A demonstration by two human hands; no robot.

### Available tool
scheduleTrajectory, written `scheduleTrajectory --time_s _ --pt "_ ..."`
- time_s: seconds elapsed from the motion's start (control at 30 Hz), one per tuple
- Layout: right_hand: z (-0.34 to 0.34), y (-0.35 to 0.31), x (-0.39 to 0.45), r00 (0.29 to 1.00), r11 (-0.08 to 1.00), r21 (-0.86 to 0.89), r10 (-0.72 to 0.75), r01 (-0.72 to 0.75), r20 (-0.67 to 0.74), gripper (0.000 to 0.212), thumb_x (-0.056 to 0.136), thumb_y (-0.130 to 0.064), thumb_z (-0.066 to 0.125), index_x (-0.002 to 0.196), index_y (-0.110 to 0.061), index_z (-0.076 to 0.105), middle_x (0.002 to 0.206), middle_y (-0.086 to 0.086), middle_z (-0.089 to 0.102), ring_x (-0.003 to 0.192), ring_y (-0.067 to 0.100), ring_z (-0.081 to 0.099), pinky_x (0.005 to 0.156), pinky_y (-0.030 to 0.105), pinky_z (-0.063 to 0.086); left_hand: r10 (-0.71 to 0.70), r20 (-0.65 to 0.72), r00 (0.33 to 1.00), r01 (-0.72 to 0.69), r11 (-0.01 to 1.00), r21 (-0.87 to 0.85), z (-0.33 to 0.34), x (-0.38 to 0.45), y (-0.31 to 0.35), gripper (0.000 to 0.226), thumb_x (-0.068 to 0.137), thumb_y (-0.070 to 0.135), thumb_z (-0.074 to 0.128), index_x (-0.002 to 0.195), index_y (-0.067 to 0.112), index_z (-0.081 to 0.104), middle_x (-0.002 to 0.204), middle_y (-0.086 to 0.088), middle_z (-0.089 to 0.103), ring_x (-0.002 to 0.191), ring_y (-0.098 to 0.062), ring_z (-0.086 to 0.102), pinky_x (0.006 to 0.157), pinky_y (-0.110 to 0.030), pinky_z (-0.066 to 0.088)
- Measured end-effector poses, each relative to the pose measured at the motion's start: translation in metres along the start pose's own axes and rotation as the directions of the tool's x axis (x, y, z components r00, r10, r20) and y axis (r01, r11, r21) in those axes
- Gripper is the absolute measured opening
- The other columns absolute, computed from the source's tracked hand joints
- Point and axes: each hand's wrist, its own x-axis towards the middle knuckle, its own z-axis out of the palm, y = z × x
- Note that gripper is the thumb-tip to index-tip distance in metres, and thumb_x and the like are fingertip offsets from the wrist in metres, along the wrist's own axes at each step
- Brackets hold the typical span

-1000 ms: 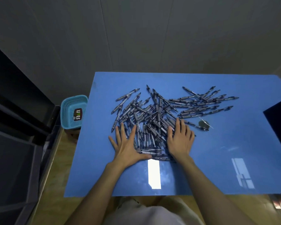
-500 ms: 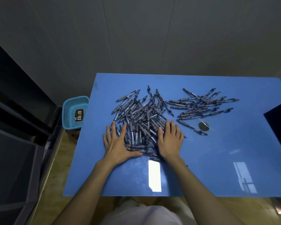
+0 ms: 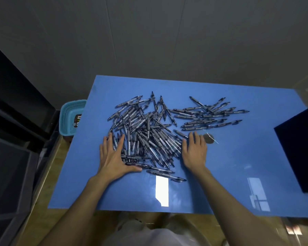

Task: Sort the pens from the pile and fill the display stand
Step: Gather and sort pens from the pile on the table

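I see a big blue table [image 3: 238, 174] that fills most of my view. It is shiny, and a bright white patch of light sits on it near the front edge. On the far right a dark flat board [image 3: 302, 148] lies over the edge of the table. I cannot tell what it is. In the middle of the table is a big pile of pens [image 3: 146, 134]. They are dark and grey, and they lie crossed over each other every which way. A smaller bunch of pens [image 3: 208, 116] lies just to the right of the pile, near the back, and these mostly point the same way. Off the left edge of the table, lower down, is a light blue basket [image 3: 68, 118] with little holes in its sides. My left hand [image 3: 114, 157] lies flat with its fingers spread wide, and it presses on the left side of the pile. Its thumb points toward the middle and touches the pens near the front. My right hand [image 3: 194, 151] lies flat too, fingers straight and close together, on the right side of the pile. Neither hand holds a pen. Just beside my right fingertips is a small round dark thing [image 3: 208, 138] on the table. I cannot tell what it is.
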Motion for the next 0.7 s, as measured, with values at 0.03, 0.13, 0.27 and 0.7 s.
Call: scheduleTrajectory --time_s 0.03,0.13,0.27,0.7 --pt "-0.002 0.001 0.001 0.999 0.999 0.028 -0.042 0.042 -0.011 0.056 0.107 -0.038 0.029 0.151 -0.005 0.036 0.157 0.016 0.035 0.146 0.034 0.028 0.121 0.045 0.021 -0.003 -0.003 1.0 0.003 1.0 0.008 0.001 0.0 0.002 0.157 0.032 0.11 0.044 0.159 0.037 -0.013 0.159 -0.004 -0.04 0.148 -0.028 -0.035 0.121 -0.05 -0.016" --pt "-0.017 0.016 0.01 0.989 0.989 0.091 -0.104 0.114 -0.105 0.053 0.104 -0.036 0.033 0.146 -0.006 0.044 0.15 0.018 0.043 0.138 0.035 0.04 0.115 0.048 0.033 -0.022 0.002 1.0 0.022 1.0 0.003 0.0 0.0 0.005 0.159 0.03 0.11 0.043 0.159 0.037 -0.014 0.16 -0.005 -0.038 0.149 -0.029 -0.033 0.122 -0.052 -0.012" --pt "-0.046 0.061 0.054 0.995 0.998 0.057 -0.023 0.029 -0.096 0.054 0.104 -0.039 0.04 0.152 -0.015 0.036 0.157 0.016 0.034 0.145 0.035 0.028 0.118 0.05 0.024 -0.099 0.04 0.994 0.1 0.995 -0.03 -0.004 0.001 0.012 0.16 0.031 0.099 0.064 0.158 0.039 -0.013 0.161 -0.007 -0.036 0.149 -0.033 -0.032 0.122 -0.058 -0.005" --pt "-0.09 0.12 0.187 0.988 0.988 -0.1 -0.106 0.118 0.114 0.064 0.102 -0.057 0.03 0.159 -0.03 0.017 0.167 0.003 0.011 0.153 0.031 0.008 0.122 0.055 0.011 -0.181 0.13 0.975 0.177 0.983 0.042 -0.013 0.011 0.021 0.162 0.03 0.087 0.079 0.151 0.052 -0.023 0.157 -0.009 -0.044 0.148 -0.035 -0.032 0.123 -0.056 -0.006"
